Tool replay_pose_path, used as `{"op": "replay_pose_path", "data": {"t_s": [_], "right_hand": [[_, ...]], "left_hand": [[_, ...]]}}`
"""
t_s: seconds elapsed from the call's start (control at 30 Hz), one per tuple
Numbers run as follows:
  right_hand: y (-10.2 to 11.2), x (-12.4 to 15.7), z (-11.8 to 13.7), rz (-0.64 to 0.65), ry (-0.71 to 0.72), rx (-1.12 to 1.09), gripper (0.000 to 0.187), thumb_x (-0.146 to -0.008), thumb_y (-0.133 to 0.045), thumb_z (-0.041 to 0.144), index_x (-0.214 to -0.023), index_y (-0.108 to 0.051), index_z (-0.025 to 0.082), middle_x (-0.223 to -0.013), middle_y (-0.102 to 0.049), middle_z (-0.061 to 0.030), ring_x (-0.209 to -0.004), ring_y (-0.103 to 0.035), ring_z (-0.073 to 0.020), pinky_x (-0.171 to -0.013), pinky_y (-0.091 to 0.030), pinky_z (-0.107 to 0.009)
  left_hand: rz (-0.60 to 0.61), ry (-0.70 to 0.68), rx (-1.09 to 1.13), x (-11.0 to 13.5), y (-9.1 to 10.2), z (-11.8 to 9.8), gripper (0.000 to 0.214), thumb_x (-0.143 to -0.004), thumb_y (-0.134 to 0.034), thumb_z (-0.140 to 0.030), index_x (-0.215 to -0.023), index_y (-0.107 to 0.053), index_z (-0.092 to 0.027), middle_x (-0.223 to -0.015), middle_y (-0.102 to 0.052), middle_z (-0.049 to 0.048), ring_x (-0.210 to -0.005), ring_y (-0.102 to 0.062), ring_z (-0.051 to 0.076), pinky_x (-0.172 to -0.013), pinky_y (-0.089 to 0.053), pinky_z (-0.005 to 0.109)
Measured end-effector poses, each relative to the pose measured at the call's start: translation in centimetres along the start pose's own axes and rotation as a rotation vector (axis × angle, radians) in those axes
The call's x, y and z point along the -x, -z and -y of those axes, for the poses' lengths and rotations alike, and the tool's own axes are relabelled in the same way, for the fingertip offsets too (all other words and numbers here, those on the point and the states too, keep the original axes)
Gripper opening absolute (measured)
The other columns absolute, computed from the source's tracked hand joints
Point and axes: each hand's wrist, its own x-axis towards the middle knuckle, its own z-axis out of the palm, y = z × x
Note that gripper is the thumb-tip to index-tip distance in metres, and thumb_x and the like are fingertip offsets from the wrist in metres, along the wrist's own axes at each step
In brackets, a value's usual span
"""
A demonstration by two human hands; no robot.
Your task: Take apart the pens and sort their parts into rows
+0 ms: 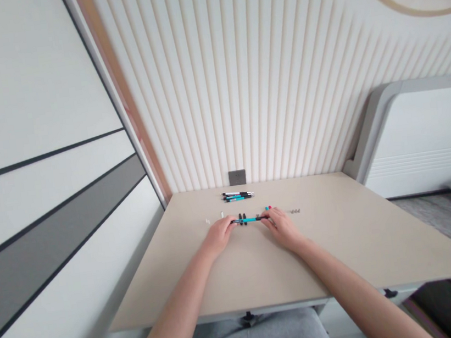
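Note:
A blue pen with black ends (251, 219) lies level between my two hands, low over the desk. My left hand (219, 232) pinches its left end, and my right hand (282, 228) pinches the right end. Just behind the pen's middle are small black parts (242, 216), partly covered by it. Small blue and red pieces (268, 208) sit right behind my right fingers. To the right of that hand lies a row of small metal-looking parts (295, 211). A small white piece (222, 214) and some clear bits (207, 221) are near my left hand.
Several pens (237, 195) lie together toward the back of the beige desk (344, 253). A dark socket (237, 177) is on the ribbed wall behind. A white panelled cabinet borders the left side, and a bed headboard (429, 136) stands at the right.

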Motion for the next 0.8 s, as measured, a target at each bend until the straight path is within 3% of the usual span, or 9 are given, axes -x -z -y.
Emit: {"op": "replay_pose_path", "data": {"t_s": [0.13, 0.23, 0.3, 0.43, 0.57, 0.67, 0.8], "right_hand": [[0.07, -0.09, 0.06, -0.036, 0.014, -0.013, 0.019, -0.096, -0.048, 0.035, -0.107, -0.058, 0.022, -0.100, -0.065, -0.0074, -0.098, -0.057, -0.0226, -0.091, -0.044, -0.040], [0.16, -0.15, 0.21, 0.003, 0.029, -0.014, 0.025, -0.100, -0.038, 0.031, -0.096, -0.061, 0.022, -0.092, -0.066, -0.0065, -0.091, -0.058, -0.0213, -0.090, -0.044, -0.039], [0.16, -0.11, 0.27, 0.005, 0.014, -0.016, 0.021, -0.098, -0.042, 0.032, -0.096, -0.060, 0.022, -0.091, -0.065, -0.0063, -0.091, -0.058, -0.0216, -0.089, -0.045, -0.040], [-0.05, 0.07, 0.06, 0.007, -0.004, -0.036, 0.025, -0.095, -0.050, 0.035, -0.116, -0.054, 0.022, -0.107, -0.065, -0.0080, -0.105, -0.057, -0.0231, -0.097, -0.042, -0.042], [-0.38, 0.14, -0.38, 0.063, -0.013, -0.047, 0.020, -0.097, -0.044, 0.033, -0.107, -0.058, 0.023, -0.101, -0.066, -0.0070, -0.100, -0.060, -0.0220, -0.092, -0.046, -0.040], [-0.41, 0.18, -0.39, 0.050, -0.023, -0.069, 0.022, -0.095, -0.050, 0.034, -0.113, -0.055, 0.023, -0.106, -0.065, -0.0072, -0.102, -0.059, -0.0222, -0.091, -0.046, -0.039], [-0.21, 0.18, -0.04, 0.083, 0.004, -0.076, 0.021, -0.098, -0.043, 0.033, -0.110, -0.058, 0.024, -0.105, -0.067, -0.0062, -0.101, -0.060, -0.0212, -0.094, -0.045, -0.040]], "left_hand": [[0.004, 0.004, 0.002, 0.00, -0.08, 0.03, 0.021, -0.097, -0.041, -0.028, -0.105, -0.059, -0.021, -0.092, -0.068, 0.0040, -0.086, -0.064, 0.020, -0.079, -0.047, 0.030], [0.014, 0.004, -0.008, 0.00, -0.02, -0.07, 0.021, -0.098, -0.041, -0.029, -0.105, -0.059, -0.021, -0.092, -0.069, 0.0042, -0.087, -0.064, 0.020, -0.079, -0.047, 0.030], [0.026, 0.003, -0.018, -0.02, 0.01, -0.09, 0.021, -0.097, -0.042, -0.029, -0.104, -0.059, -0.021, -0.094, -0.069, 0.0043, -0.088, -0.064, 0.020, -0.079, -0.047, 0.031], [0.025, 0.020, -0.020, -0.07, -0.02, 0.08, 0.021, -0.098, -0.041, -0.029, -0.105, -0.059, -0.021, -0.092, -0.068, 0.0038, -0.087, -0.064, 0.020, -0.079, -0.047, 0.030], [0.032, 0.014, -0.022, -0.06, -0.14, 0.31, 0.021, -0.098, -0.041, -0.029, -0.104, -0.060, -0.021, -0.092, -0.069, 0.0038, -0.087, -0.064, 0.020, -0.079, -0.047, 0.030], [0.034, 0.014, -0.020, -0.04, -0.17, 0.29, 0.021, -0.098, -0.041, -0.030, -0.104, -0.059, -0.022, -0.093, -0.069, 0.0036, -0.088, -0.064, 0.020, -0.080, -0.047, 0.030], [0.040, 0.018, -0.021, -0.06, -0.09, 0.07, 0.021, -0.098, -0.041, -0.030, -0.104, -0.059, -0.022, -0.093, -0.068, 0.0037, -0.088, -0.064, 0.020, -0.080, -0.047, 0.030]]}}
